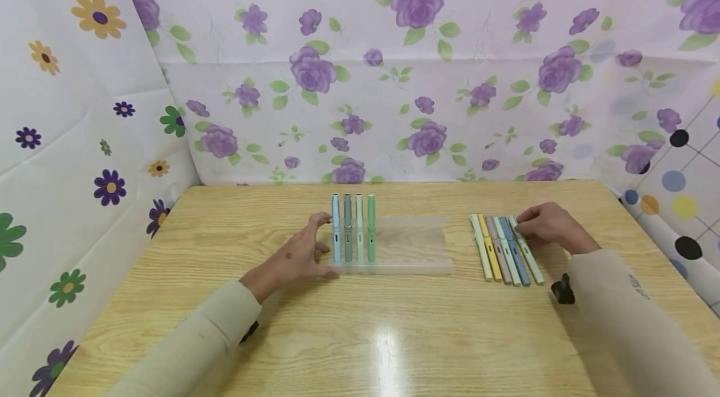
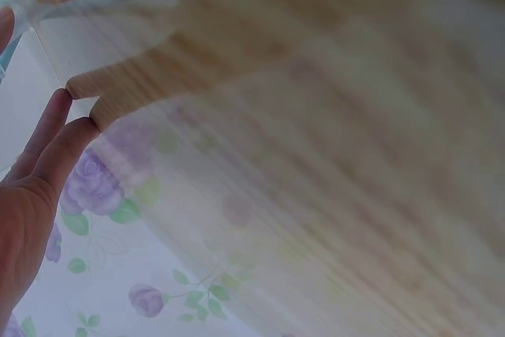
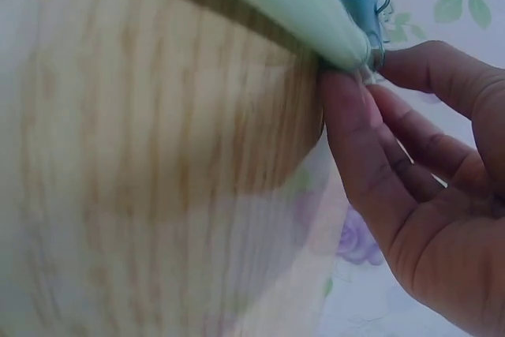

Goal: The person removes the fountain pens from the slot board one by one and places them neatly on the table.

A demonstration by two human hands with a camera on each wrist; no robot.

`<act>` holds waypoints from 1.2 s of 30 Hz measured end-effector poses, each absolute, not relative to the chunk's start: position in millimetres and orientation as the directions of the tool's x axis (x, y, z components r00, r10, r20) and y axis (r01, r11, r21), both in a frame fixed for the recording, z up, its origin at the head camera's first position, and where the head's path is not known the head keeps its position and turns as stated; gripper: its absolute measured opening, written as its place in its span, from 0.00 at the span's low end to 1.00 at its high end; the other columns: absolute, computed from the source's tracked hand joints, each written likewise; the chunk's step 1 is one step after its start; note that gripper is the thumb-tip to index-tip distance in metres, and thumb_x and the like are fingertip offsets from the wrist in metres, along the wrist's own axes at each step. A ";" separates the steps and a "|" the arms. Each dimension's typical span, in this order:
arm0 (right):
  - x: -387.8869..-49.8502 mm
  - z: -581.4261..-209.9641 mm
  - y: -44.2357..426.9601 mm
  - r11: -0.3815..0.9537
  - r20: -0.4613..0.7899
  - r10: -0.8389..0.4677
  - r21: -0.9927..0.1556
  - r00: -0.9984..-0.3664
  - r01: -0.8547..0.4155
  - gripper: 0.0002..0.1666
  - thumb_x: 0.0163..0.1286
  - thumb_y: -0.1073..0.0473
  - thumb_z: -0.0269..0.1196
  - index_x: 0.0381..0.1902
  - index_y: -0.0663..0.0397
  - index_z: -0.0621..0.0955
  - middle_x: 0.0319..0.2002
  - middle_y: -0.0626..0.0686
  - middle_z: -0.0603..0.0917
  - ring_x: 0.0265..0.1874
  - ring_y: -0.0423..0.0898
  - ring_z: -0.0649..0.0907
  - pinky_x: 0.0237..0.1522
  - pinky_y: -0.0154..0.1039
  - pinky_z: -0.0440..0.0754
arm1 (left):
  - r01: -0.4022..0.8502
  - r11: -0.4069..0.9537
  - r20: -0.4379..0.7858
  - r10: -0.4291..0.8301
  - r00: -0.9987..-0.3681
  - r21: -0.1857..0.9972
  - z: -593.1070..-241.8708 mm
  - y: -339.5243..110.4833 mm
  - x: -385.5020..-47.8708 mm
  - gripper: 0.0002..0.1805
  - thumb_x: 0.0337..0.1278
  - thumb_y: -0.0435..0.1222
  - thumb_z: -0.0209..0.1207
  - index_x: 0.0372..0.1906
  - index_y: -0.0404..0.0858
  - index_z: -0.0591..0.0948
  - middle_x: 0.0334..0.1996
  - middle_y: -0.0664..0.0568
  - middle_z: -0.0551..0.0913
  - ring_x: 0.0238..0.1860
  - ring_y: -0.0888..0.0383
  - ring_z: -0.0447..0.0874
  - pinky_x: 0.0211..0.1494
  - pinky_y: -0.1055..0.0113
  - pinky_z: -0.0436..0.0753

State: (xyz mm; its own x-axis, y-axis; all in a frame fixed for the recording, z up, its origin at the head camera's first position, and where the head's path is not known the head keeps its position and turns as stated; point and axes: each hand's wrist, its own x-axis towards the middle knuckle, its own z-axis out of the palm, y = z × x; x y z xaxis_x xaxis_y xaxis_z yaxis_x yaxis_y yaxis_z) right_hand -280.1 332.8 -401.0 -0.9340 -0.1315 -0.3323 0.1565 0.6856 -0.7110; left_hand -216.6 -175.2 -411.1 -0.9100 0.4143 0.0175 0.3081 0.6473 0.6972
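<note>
A clear holder [image 1: 416, 268] carries four pens side by side: light blue [image 1: 337, 247], teal [image 1: 347, 247], pale green [image 1: 360, 248] and green [image 1: 371, 248]. At its left end rests my left hand [image 1: 300, 253], fingers spread, thumb by the front corner; the left wrist view shows this hand [image 2: 35, 203] with fingertips against the surface. On the right, my right hand [image 1: 554, 227] pinches the upper end of the rightmost pale green pen [image 1: 530, 254] in a row of pens. Close up, the right hand [image 3: 426, 171] has thumb and fingers at the tip of that pen [image 3: 292, 5].
Beside the pinched pen lie a blue pen [image 1: 522, 262], a mauve pen [image 1: 502, 253], a yellow pen [image 1: 492, 253] and other pale ones. The wooden table [image 1: 337, 334] meets a flowered cloth [image 1: 371, 122] at the back, with patterned cloths at both sides.
</note>
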 end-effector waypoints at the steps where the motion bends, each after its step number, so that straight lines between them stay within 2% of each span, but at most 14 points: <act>1: -279.4 -400.5 332.4 0.675 -0.340 -0.135 -0.720 -0.931 0.165 0.26 0.71 0.61 0.62 0.58 0.79 0.73 0.40 0.59 0.83 0.33 0.45 0.85 0.39 0.45 0.87 | 0.305 0.648 0.014 0.413 -0.910 0.698 -411.0 -175.2 -216.5 0.60 0.43 0.37 0.79 0.75 0.46 0.49 0.76 0.41 0.55 0.54 0.46 0.84 0.58 0.48 0.80; 11: -275.6 -399.1 327.3 0.642 -0.367 -0.144 -0.742 -0.919 0.195 0.26 0.73 0.63 0.60 0.60 0.80 0.70 0.40 0.59 0.83 0.33 0.44 0.84 0.39 0.44 0.87 | 0.317 0.636 0.027 0.422 -0.906 0.704 -411.2 -174.7 -216.4 0.60 0.42 0.36 0.79 0.75 0.44 0.49 0.76 0.39 0.55 0.53 0.46 0.84 0.58 0.49 0.80; 20: -277.8 -391.7 329.5 0.700 -0.362 -0.134 -0.693 -0.922 0.170 0.26 0.74 0.59 0.59 0.59 0.78 0.72 0.39 0.59 0.84 0.35 0.44 0.84 0.39 0.44 0.87 | 0.324 0.643 0.036 0.417 -0.908 0.694 -412.0 -174.7 -217.2 0.61 0.41 0.37 0.79 0.75 0.44 0.49 0.76 0.40 0.56 0.53 0.46 0.84 0.60 0.48 0.78; 27: -279.7 -368.8 323.3 0.719 -0.320 -0.170 -0.687 -0.932 0.105 0.30 0.78 0.56 0.55 0.63 0.80 0.68 0.42 0.65 0.83 0.41 0.53 0.85 0.44 0.46 0.86 | 0.327 0.646 0.036 0.420 -0.907 0.690 -411.8 -175.0 -217.2 0.61 0.41 0.37 0.80 0.75 0.44 0.49 0.76 0.39 0.56 0.53 0.47 0.85 0.61 0.48 0.78; 32: -280.3 -354.4 305.6 0.733 -0.287 -0.208 -0.679 -0.935 0.045 0.30 0.79 0.54 0.55 0.63 0.78 0.69 0.49 0.70 0.80 0.48 0.61 0.83 0.48 0.50 0.85 | 0.328 0.638 0.040 0.423 -0.905 0.697 -410.9 -174.3 -216.8 0.61 0.41 0.37 0.79 0.75 0.44 0.49 0.76 0.39 0.56 0.53 0.47 0.85 0.60 0.48 0.78; 36: -278.5 -347.3 284.7 0.739 -0.260 -0.247 -0.673 -0.934 -0.008 0.29 0.79 0.53 0.55 0.63 0.76 0.71 0.52 0.71 0.79 0.50 0.63 0.82 0.51 0.52 0.83 | 0.330 0.638 0.043 0.422 -0.906 0.696 -411.0 -174.0 -216.3 0.61 0.41 0.37 0.79 0.75 0.44 0.49 0.76 0.39 0.56 0.52 0.47 0.85 0.60 0.48 0.78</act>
